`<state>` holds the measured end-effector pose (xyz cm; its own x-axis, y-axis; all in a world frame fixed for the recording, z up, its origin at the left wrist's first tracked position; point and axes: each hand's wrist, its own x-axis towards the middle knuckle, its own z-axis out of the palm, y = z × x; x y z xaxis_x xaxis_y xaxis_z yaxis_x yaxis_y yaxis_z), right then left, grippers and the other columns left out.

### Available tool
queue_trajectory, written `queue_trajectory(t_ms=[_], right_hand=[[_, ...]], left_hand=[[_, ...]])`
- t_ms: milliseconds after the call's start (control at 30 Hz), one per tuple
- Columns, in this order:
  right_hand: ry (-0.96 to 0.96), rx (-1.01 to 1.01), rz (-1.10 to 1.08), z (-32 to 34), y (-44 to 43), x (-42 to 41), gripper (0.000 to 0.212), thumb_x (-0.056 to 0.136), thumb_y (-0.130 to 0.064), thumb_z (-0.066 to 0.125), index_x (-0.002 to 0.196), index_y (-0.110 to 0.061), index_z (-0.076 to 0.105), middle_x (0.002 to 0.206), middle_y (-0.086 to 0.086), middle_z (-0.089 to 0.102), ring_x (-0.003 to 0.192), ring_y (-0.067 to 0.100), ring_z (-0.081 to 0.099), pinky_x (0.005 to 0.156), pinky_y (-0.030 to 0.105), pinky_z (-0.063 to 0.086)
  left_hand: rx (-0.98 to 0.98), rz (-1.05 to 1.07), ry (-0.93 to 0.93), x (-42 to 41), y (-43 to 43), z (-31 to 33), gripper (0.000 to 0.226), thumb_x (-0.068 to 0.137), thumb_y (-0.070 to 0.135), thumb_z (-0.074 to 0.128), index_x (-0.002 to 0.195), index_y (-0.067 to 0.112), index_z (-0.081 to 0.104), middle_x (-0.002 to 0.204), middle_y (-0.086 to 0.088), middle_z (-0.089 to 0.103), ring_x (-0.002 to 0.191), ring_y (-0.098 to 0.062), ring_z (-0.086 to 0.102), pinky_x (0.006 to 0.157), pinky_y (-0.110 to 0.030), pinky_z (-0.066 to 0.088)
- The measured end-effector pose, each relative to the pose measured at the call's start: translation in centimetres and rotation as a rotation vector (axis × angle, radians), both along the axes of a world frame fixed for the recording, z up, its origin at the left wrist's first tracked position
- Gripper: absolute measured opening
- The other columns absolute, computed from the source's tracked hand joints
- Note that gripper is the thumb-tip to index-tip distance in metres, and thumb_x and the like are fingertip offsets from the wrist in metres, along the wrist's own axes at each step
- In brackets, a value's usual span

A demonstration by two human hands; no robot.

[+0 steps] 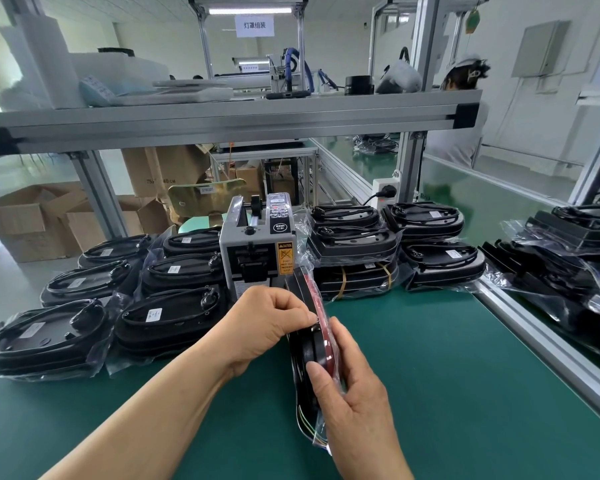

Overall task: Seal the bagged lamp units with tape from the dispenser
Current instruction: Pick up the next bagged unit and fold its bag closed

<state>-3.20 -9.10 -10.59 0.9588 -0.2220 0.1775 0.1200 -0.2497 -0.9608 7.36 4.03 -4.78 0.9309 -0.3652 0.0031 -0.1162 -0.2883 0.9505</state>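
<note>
Head view.

Surface/room: green bench mat [447,393] under an aluminium-profile shelf [222,123], in a factory hall with a pale floor. A person in a white cap [464,77] is at 1 o'clock, back turned.

Containers: open cardboard boxes [25,220] at 9 o'clock, contents not visible. Clear bags each hold a black lamp unit with a coiled cable. The left stacks [49,337] are at 8–9 o'clock and the right stacks [354,244] at 2 o'clock.

Task item: bagged lamp unit [309,344] held on edge over the mat at centre, with the tape dispenser [253,244] just behind it at 12 o'clock.

Left hand [267,323]: fingers curled, pinching the bag at the unit's upper edge.

Right hand [354,396]: wrapped round the near end, thumb across the black face.

Writing: "CAUTION" label [285,258] and "SEMI" on the dispenser; hanging sign [255,26] reads "灯罩组装".
</note>
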Motion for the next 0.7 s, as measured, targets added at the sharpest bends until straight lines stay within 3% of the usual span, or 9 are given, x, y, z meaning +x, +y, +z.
queue_trajectory(t_ms=[133, 233, 400, 533, 700], right_hand=[[-0.004, 0.006, 0.001, -0.04, -0.01, 0.08, 0.064, 0.094, -0.021, 0.065, 0.148, -0.043, 0.037, 0.141, -0.024, 0.052, 0.128, -0.012, 0.046, 0.107, 0.009, 0.037], [-0.006, 0.001, 0.0, -0.1, -0.04, 0.06, 0.064, 0.094, -0.022, 0.064, 0.148, -0.043, 0.036, 0.142, -0.027, 0.05, 0.128, -0.014, 0.044, 0.11, 0.014, 0.037], [-0.006, 0.005, -0.003, -0.21, 0.02, 0.18, 0.064, 0.094, -0.022, 0.064, 0.146, -0.046, 0.036, 0.142, -0.028, 0.05, 0.128, -0.015, 0.044, 0.104, 0.005, 0.036], [-0.001, 0.013, -0.007, -0.24, -0.06, 0.13, 0.064, 0.094, -0.022, 0.064, 0.146, -0.047, 0.036, 0.142, -0.027, 0.051, 0.128, -0.014, 0.045, 0.11, 0.015, 0.038], [0.002, 0.012, -0.003, -0.14, -0.16, 0.04, 0.064, 0.095, -0.025, 0.063, 0.148, -0.046, 0.034, 0.143, -0.027, 0.05, 0.129, -0.014, 0.044, 0.112, 0.02, 0.038]], left_hand=[[0.02, 0.013, -0.018, 0.15, 0.0, -0.15, 0.016, 0.079, 0.02, 0.081, 0.071, 0.009, 0.071, 0.076, -0.002, 0.073, 0.072, -0.009, 0.065, 0.074, -0.026, 0.051], [0.034, 0.008, -0.042, 0.0, -0.12, -0.03, 0.016, 0.079, 0.019, 0.081, 0.068, 0.012, 0.071, 0.073, 0.001, 0.072, 0.069, -0.006, 0.065, 0.069, -0.02, 0.051], [0.1, 0.025, -0.122, -0.2, -0.22, 0.13, 0.016, 0.077, 0.022, 0.082, 0.068, 0.015, 0.071, 0.061, 0.01, 0.064, 0.058, 0.0, 0.056, 0.061, -0.017, 0.046], [0.144, 0.01, -0.189, -0.24, -0.23, 0.02, 0.015, 0.076, 0.027, 0.081, 0.068, 0.021, 0.07, 0.054, 0.014, 0.054, 0.051, 0.0, 0.047, 0.055, -0.015, 0.041], [0.167, -0.024, -0.216, -0.07, -0.1, 0.16, 0.017, 0.072, 0.037, 0.079, 0.071, 0.022, 0.071, 0.058, 0.011, 0.053, 0.055, -0.007, 0.045, 0.06, -0.026, 0.043]])
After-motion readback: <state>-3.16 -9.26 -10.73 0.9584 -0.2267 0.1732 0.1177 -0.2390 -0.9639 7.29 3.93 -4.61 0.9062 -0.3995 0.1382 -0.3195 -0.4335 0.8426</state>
